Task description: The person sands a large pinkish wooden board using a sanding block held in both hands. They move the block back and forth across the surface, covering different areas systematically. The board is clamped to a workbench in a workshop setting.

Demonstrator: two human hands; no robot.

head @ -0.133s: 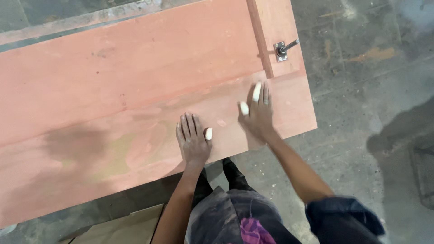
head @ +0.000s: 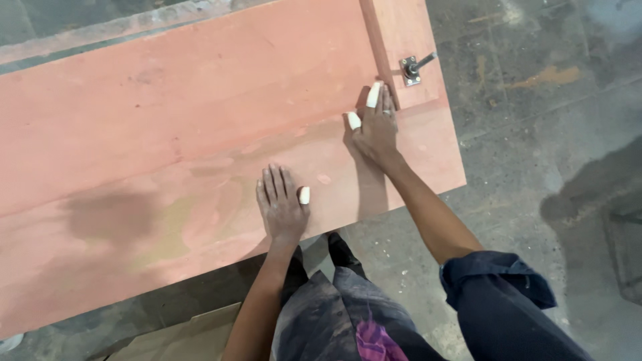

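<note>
A large reddish-pink wooden panel lies flat in front of me. My left hand rests palm down on its near part, fingers together, with a white tape wrap on the thumb. My right hand is stretched farther out, flat on the panel beside a raised strip, with white wraps on the thumb and one finger. Neither hand holds anything. A small metal latch is screwed to the strip just beyond my right fingertips.
Grey stained concrete floor lies to the right and below the panel's edge. A piece of brown cardboard lies on the floor by my legs. A dark smudge marks the panel at left.
My right hand has slid a little farther up the panel toward the raised strip and latch. The left hand stays in place.
</note>
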